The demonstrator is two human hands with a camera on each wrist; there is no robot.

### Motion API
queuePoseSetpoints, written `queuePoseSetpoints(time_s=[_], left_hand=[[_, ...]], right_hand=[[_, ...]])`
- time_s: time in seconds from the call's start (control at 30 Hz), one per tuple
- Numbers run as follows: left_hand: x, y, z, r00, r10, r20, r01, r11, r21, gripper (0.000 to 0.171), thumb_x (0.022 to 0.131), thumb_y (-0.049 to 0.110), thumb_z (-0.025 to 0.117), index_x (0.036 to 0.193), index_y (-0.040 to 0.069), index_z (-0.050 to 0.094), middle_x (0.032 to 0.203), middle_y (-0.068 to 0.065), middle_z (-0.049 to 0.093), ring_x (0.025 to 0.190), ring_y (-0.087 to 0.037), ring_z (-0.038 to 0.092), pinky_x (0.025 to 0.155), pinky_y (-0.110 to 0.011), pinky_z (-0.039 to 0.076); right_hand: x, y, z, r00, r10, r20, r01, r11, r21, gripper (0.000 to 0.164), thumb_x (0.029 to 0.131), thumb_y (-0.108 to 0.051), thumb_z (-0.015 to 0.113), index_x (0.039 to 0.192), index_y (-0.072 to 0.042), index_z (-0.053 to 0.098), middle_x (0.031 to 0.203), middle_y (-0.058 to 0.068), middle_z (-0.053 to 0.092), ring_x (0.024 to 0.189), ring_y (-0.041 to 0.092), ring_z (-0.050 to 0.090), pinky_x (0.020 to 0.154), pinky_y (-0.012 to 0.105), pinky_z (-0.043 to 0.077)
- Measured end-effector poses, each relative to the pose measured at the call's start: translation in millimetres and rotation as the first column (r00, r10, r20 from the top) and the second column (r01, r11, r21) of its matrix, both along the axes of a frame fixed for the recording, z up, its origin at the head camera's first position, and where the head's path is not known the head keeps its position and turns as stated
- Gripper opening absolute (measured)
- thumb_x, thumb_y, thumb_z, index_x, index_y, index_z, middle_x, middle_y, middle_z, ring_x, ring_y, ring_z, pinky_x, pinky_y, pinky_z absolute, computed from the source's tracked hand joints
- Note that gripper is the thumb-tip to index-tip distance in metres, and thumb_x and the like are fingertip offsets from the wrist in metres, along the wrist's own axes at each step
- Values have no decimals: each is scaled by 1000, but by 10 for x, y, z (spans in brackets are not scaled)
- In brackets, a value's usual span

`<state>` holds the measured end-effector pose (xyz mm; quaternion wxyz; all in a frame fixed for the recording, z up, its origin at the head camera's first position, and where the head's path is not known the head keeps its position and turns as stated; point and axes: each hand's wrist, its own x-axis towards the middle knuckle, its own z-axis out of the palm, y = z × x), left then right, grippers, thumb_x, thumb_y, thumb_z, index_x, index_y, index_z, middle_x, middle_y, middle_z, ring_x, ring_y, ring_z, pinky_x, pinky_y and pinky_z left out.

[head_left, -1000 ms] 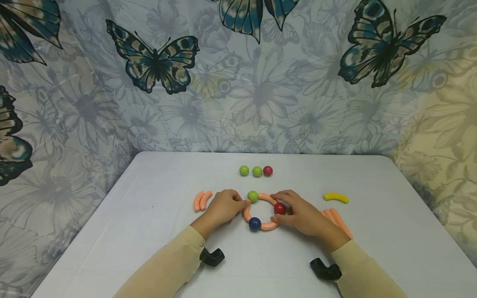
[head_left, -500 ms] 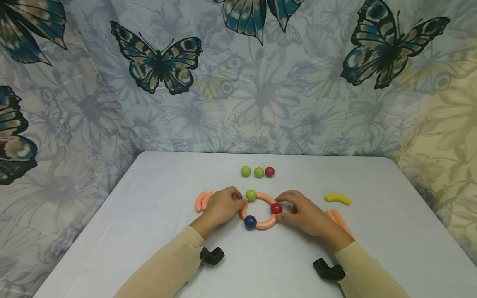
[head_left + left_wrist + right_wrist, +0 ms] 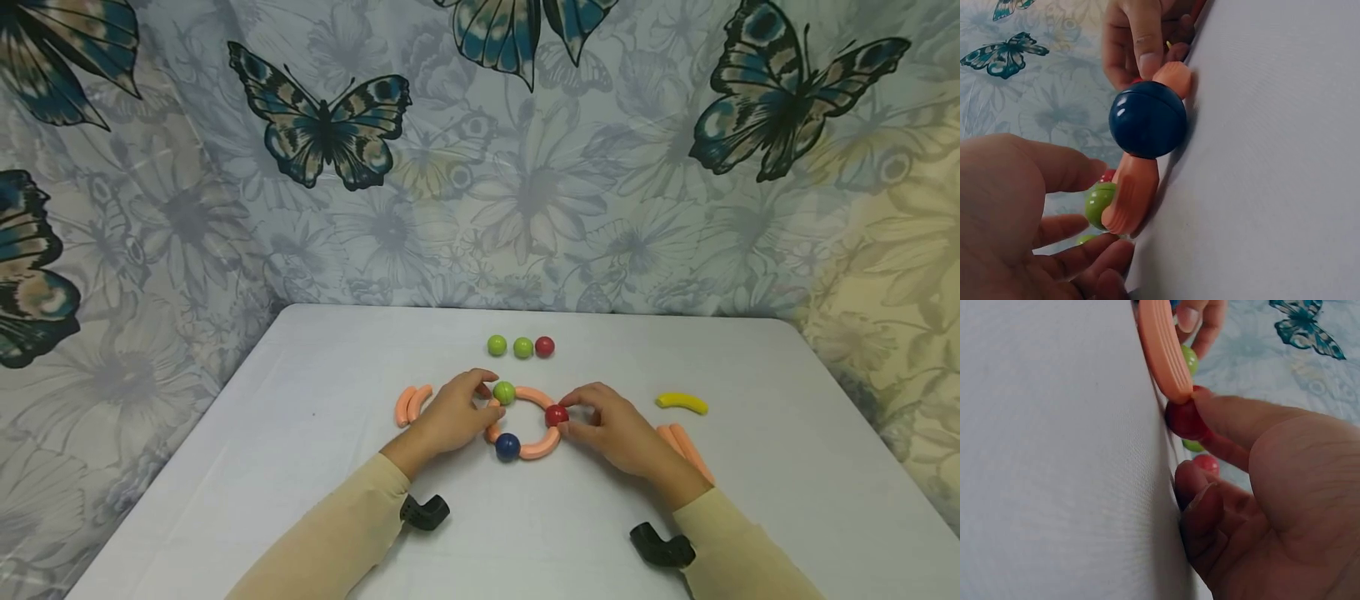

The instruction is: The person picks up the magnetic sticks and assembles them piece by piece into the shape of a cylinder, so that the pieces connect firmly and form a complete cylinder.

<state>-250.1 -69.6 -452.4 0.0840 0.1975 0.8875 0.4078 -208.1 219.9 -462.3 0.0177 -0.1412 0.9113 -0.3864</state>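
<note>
On the white table lies a ring of curved orange pieces (image 3: 540, 448) joined by a green ball (image 3: 504, 392), a blue ball (image 3: 507, 447) and a red ball (image 3: 557, 416). My left hand (image 3: 457, 412) is at the ring's left side, thumb and fingers spread about the green ball and the adjoining orange piece (image 3: 1138, 194); contact is hard to tell. Opposite it, my right hand (image 3: 615, 429) pinches the red ball (image 3: 1186, 419) between thumb and index finger. The blue ball (image 3: 1147, 119) shows large in the left wrist view.
Behind the ring stand two loose green balls (image 3: 497, 345) and a red one (image 3: 544, 347). Two short orange pieces (image 3: 406, 407) lie left; a yellow curved piece (image 3: 682, 403) and longer orange sticks (image 3: 686, 450) lie right. Butterfly-printed cloth (image 3: 525, 192) backs the table.
My left fingers have spread from the orange piece toward the green ball. My right thumb and index finger have come together on the red ball. The ring has shifted slightly.
</note>
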Motion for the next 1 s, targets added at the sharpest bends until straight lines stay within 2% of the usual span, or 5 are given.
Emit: queuePoseSetpoints(time_s=[0.2, 0.33, 0.47, 0.73, 1.0], left_hand=[[4, -14, 9, 995, -89, -37, 88, 996, -13, 57, 108, 28, 70, 160, 12, 52, 146, -7, 56, 87, -14, 60, 78, -34, 53], [-22, -33, -21, 987, -148, -60, 148, 989, -6, 46, 114, 18, 60, 159, 17, 56, 157, 0, 52, 103, -16, 61, 91, -38, 52], [-29, -59, -35, 990, -134, -52, 134, 991, 7, 35, 114, 12, 57, 145, 21, 69, 142, 3, 62, 113, -15, 59, 97, -39, 50], [-6, -126, -52, 987, -145, -66, 145, 989, -4, 25, 109, 19, 70, 133, 18, 74, 114, 7, 65, 89, -14, 58, 79, -34, 51], [122, -240, -98, 994, -87, -59, 89, 996, 30, 25, 107, 26, 73, 131, 19, 73, 110, 11, 64, 91, -13, 60, 79, -34, 52]], right_hand=[[11, -7, 47, 995, -102, -20, 103, 994, 31, 29, 100, -18, 82, 126, -10, 74, 126, 9, 66, 92, 23, 55, 80, 40, 50], [18, 19, 126, 985, -174, 6, 174, 985, 3, 30, 103, -21, 78, 130, -8, 72, 125, 11, 65, 83, 23, 56, 70, 36, 52], [38, 103, 234, 977, -202, 72, 209, 972, -109, 39, 107, -28, 74, 138, -6, 67, 130, 13, 64, 88, 27, 59, 66, 37, 55], [77, 441, 443, 988, -150, 40, 156, 951, -267, 47, 112, -41, 65, 147, -10, 62, 144, 10, 62, 113, 30, 59, 84, 38, 53], [210, 773, 544, 994, -110, -8, 90, 852, -516, 30, 117, -23, 56, 143, -10, 63, 129, 9, 65, 107, 22, 63, 86, 30, 55]])
